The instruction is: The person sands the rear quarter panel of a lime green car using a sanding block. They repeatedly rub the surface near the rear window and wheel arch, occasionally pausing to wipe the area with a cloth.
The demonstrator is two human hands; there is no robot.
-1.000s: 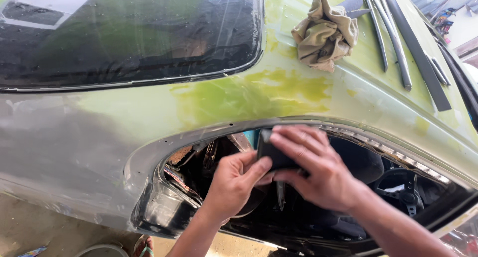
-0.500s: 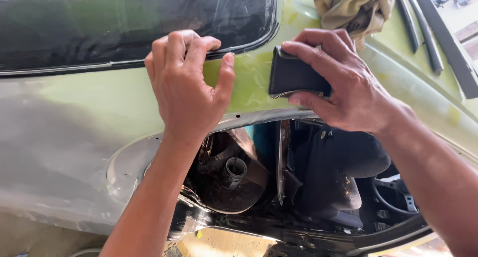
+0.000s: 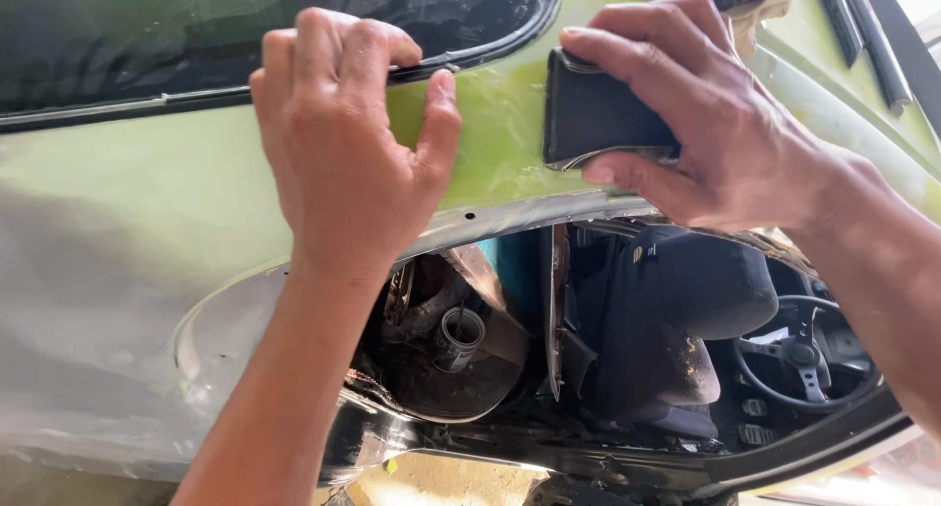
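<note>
On the green car body panel (image 3: 127,222), just below the rear window's black rubber edge (image 3: 196,96), the right hand (image 3: 716,124) clenches one dark sanding block (image 3: 598,114) flat against the paint. The left hand (image 3: 343,153) rests loose-fingered, grasping nothing, fingertips on the rubber. Inside the opening sit one dark seat (image 3: 676,320), one steering wheel (image 3: 799,354) and what may be a small cylindrical can (image 3: 459,337).

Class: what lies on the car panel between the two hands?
In the head view, only bare green car panel lies between left hand and right hand.
</note>
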